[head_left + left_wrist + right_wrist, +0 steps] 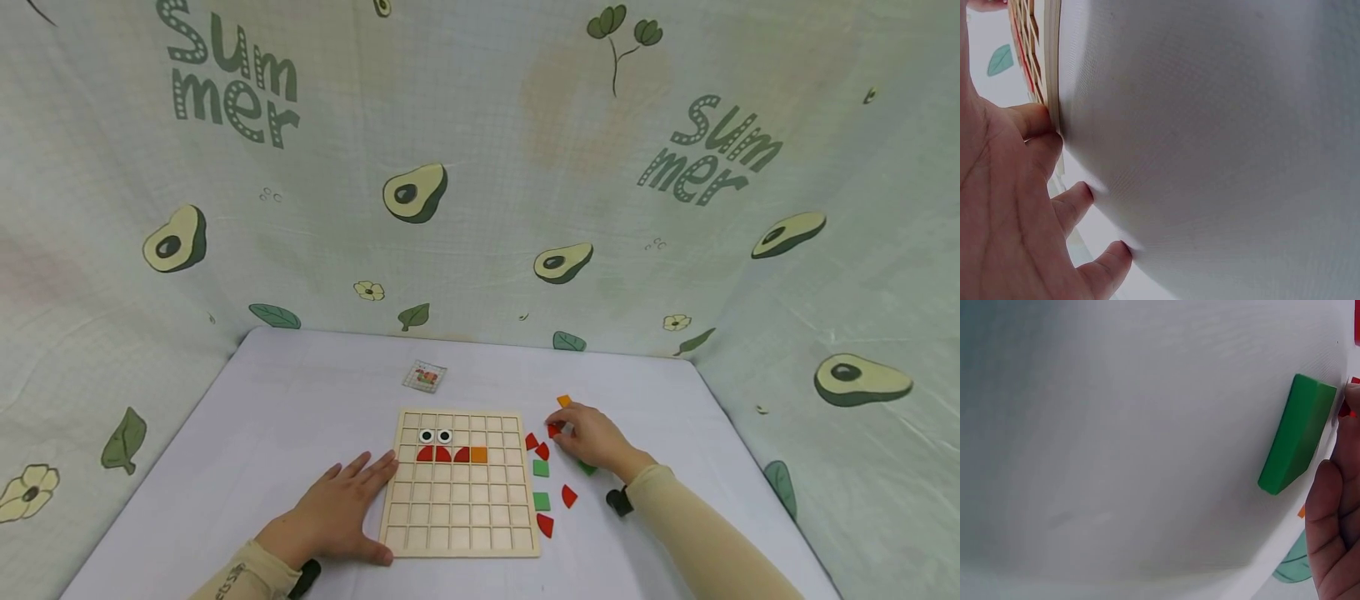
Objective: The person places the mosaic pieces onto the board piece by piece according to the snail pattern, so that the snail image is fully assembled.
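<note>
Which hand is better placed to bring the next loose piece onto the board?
Probably the right hand: it is among the loose pieces beside the board and seems to pinch a red piece. The left hand, spread against the board's left edge, is across from them.

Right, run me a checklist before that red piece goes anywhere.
1. Left hand touching the pale wooden grid board: ok, at its left edge.
2. Flat red piece at the right hand's fingertips: ok, between thumb and fingers.
3. That piece lifted clear of the white tabletop: cannot tell.
4. Square right of the flat orange square piece free: ok.
5. Two round black-and-white eye pieces side by side on the board: ok.
6. Small printed card's details readable: not ok, too small.
</note>
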